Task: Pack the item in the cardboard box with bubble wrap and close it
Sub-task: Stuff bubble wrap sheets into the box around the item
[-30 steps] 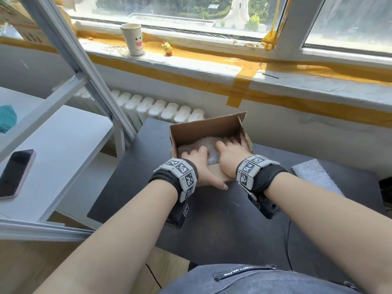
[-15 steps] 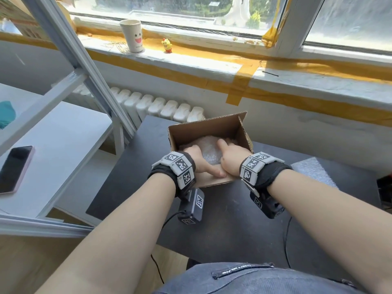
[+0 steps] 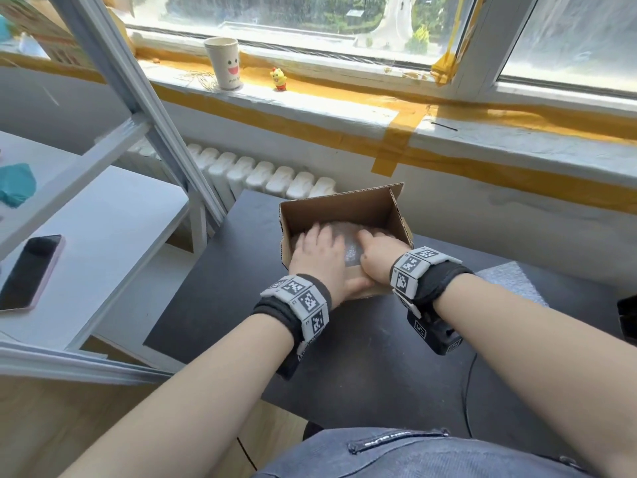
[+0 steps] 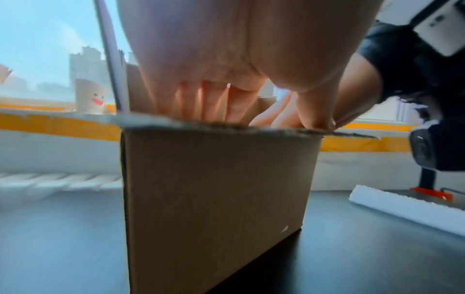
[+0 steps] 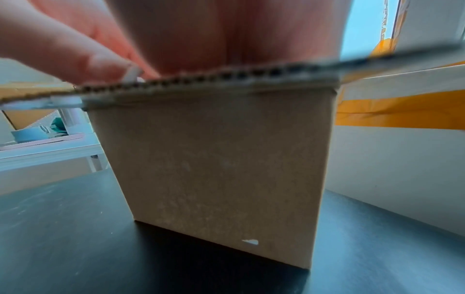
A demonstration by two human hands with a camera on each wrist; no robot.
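Note:
An open brown cardboard box [image 3: 344, 208] stands on the black table [image 3: 241, 305], its far flap upright. Crumpled clear bubble wrap [image 3: 351, 248] fills the inside, and the item under it is hidden. My left hand [image 3: 320, 250] lies inside the box on the left, fingers spread flat and pressing on the wrap. My right hand [image 3: 377, 253] reaches in on the right, its fingers pushing down on the wrap. In the left wrist view my left hand [image 4: 214, 99] dips behind the box [image 4: 214, 189] front wall, thumb at the rim. The right wrist view shows the box [image 5: 214, 159] front wall below my palm.
A spare sheet of bubble wrap [image 3: 510, 281] lies on the table to the right. A phone [image 3: 29, 270] rests on the white shelf at left, behind a slanted metal frame [image 3: 138, 98]. A paper cup [image 3: 224, 63] and a toy chick [image 3: 278, 77] stand on the windowsill.
My left hand has moved from the box's near edge deeper inside, and its fingers now spread over the wrap. My right hand stays pressing the wrap on the right.

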